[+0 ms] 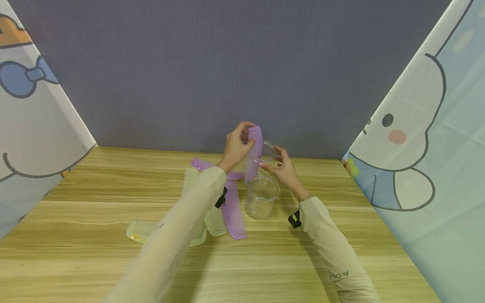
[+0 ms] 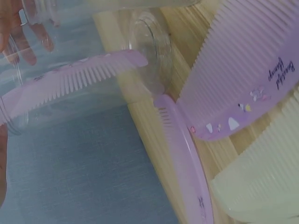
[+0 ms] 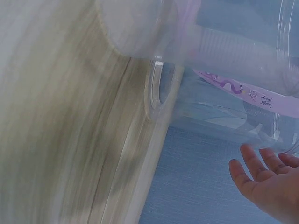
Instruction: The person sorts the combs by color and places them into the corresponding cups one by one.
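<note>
My left hand (image 1: 236, 145) pinches a purple comb (image 1: 254, 147) near its upper end. The comb stands nearly upright, its lower part inside a clear plastic jar (image 1: 267, 152) at the back. Around that jar's rim, my right hand (image 1: 283, 169) grips with thumb and fingers. In the left wrist view the toothed comb (image 2: 84, 77) shows through the jar's wall. Through the clear plastic in the right wrist view, the comb (image 3: 252, 95) shows a printed edge. A second clear jar (image 1: 261, 198) stands upright just in front of the gripped one.
Left of the jars, one purple comb (image 1: 234, 212) lies lengthwise and another purple comb (image 1: 201, 164) lies crosswise behind it. Pale green combs (image 1: 216, 221) lie beside them, one pale green comb (image 1: 142, 230) partly under the left sleeve. A grey panel (image 1: 235, 75) rises behind the wooden table (image 1: 94, 202).
</note>
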### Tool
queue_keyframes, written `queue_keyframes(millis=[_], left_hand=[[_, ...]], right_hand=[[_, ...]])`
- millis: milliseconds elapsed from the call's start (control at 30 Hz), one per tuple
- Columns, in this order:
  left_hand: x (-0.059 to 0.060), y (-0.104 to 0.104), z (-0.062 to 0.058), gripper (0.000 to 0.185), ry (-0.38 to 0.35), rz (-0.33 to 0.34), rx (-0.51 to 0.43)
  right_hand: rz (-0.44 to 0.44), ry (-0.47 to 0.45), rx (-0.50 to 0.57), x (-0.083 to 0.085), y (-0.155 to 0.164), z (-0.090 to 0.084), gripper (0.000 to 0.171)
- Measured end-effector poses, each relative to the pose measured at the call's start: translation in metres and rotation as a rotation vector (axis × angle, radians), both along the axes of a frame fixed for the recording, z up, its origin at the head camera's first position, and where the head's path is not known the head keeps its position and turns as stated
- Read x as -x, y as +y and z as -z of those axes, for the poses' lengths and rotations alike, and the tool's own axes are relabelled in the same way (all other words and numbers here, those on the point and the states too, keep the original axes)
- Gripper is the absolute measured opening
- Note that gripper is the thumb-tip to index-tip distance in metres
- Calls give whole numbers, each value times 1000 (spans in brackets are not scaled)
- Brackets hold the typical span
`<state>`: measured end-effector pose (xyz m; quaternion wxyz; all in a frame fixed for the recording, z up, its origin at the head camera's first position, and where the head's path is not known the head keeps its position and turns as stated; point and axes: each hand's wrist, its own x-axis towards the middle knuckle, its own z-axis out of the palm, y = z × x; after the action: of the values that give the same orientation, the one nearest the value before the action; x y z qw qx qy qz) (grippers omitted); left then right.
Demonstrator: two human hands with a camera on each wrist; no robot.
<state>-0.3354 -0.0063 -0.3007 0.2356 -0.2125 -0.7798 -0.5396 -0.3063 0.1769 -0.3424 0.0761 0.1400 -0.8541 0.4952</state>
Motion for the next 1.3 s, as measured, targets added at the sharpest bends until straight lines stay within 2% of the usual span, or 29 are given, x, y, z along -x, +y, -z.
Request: queue_keyframes(millis=[433,633,833,967,1200,1300], left_hand=[[1,-6,-4,34,-22,68,58],[2,-7,-4,32,-26,66,61],[2,-9,-5,29,-40,57,85],[3,-10,-7,31,-40,62,109],[3,-12,-7,38,-36,72,132],[4,-12,-6,43,-60,74,144]], right_hand=[[10,-6,-12,-1,0,0,82],[3,-9,-6,-1,0,-2,82],[-19,-25,18,-16,-7,-18,78],[-19,-20,-2,-26,-11,-27,76],[0,0,0,0,1,0,81],[5,10,-6,1,1,1,82]])
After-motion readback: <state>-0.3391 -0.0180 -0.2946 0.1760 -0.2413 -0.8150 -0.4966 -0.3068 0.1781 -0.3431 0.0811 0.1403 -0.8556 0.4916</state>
